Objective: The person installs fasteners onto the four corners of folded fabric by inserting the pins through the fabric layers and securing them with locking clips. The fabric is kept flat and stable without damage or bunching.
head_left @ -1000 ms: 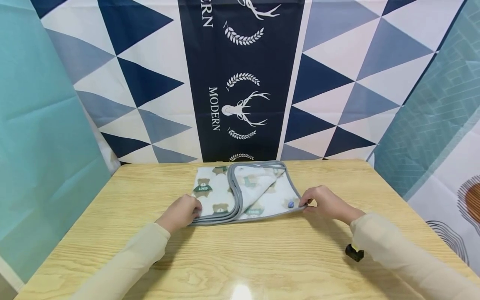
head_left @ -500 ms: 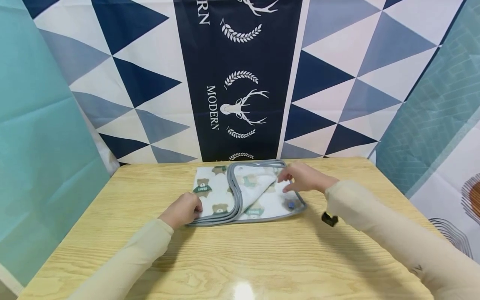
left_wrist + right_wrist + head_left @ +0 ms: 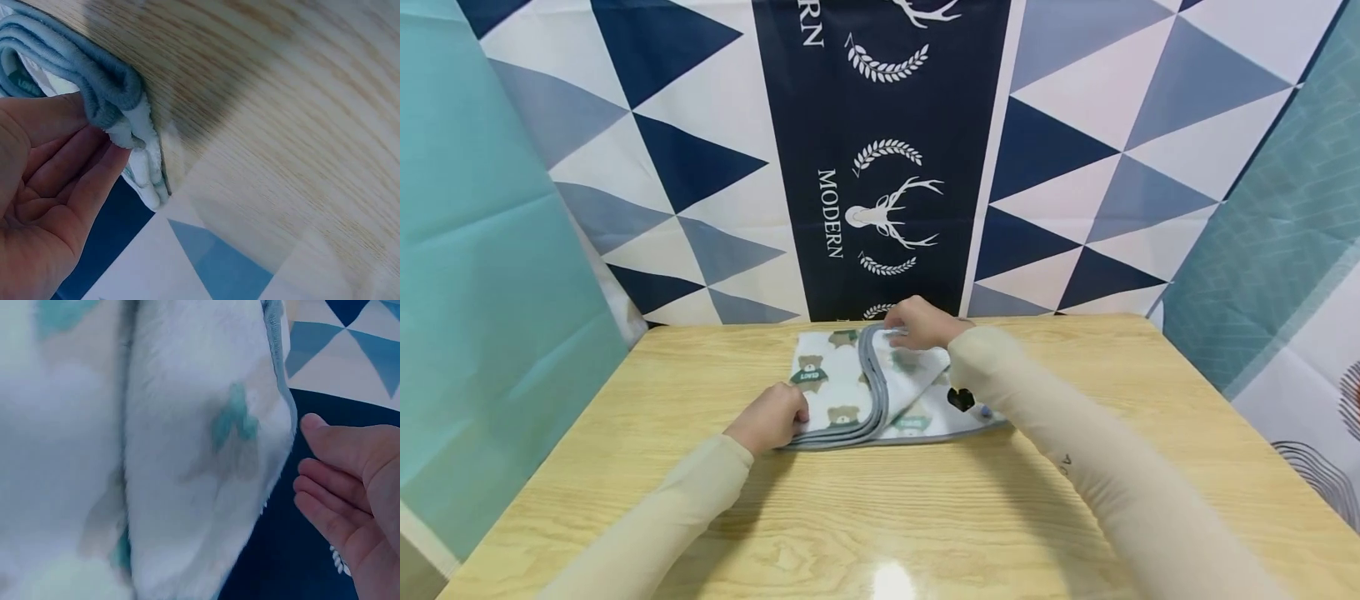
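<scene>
A folded white blanket (image 3: 835, 387) with a bear print and grey edging lies at the back of the table, its layers stacked thicker on the left. At its near left corner my left hand (image 3: 769, 419) pinches the fold; the left wrist view shows thumb and fingers on the stacked edging (image 3: 103, 81). My right hand (image 3: 922, 323) is over the far edge, by the turned-back flap. In the right wrist view the right hand (image 3: 350, 481) has loosely bent fingers just beside the blanket's edge (image 3: 290, 419), with nothing between them. The right forearm covers the blanket's right end.
The wooden table (image 3: 880, 508) ends behind the blanket at a hanging patterned cloth (image 3: 887, 167). A teal sheet (image 3: 497, 275) hangs on the left, and another printed cloth (image 3: 1292, 333) hangs on the right. A small black device (image 3: 960, 399) sits under the right sleeve.
The right hand has let go of the blanket's near right corner and moved left and back to its far edge. The left hand has kept its hold on the near left corner.
</scene>
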Available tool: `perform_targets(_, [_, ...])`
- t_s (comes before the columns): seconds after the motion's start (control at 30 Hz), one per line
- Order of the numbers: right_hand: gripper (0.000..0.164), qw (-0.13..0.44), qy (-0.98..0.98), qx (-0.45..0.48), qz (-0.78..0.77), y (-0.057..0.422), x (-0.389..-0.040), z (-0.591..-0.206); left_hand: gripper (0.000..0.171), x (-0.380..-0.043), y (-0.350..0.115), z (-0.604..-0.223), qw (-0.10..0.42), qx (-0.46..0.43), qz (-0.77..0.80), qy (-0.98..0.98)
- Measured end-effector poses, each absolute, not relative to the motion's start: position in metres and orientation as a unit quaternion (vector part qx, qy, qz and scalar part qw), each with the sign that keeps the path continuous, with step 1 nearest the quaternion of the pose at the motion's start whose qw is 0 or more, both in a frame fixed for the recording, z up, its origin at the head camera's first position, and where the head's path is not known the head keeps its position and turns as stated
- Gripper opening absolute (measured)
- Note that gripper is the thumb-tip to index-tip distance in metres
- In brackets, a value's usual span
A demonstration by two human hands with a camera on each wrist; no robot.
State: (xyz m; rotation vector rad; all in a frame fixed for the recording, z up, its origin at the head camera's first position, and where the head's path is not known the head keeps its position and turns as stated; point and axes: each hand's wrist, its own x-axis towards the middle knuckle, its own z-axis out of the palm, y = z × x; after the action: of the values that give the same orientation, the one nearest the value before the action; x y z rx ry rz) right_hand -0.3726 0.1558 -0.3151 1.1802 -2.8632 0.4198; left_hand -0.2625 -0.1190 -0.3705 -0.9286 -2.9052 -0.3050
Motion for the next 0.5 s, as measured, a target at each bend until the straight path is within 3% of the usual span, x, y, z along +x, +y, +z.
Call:
perform_targets(0.23, [0.026,-0.008,-0.915,0.382,0.130,0.132,-0.384,-0.333,0.016,-0.264,-0.114,-0.369,0.023,-0.296,-0.098,-0.950])
perform_targets(0.5, [0.018,0.023,-0.916,0.378,0.134,0.117,-0.389,-0.337,0.018,-0.268,-0.113,-0.370,0.021,-0.282,-0.096,-0.954])
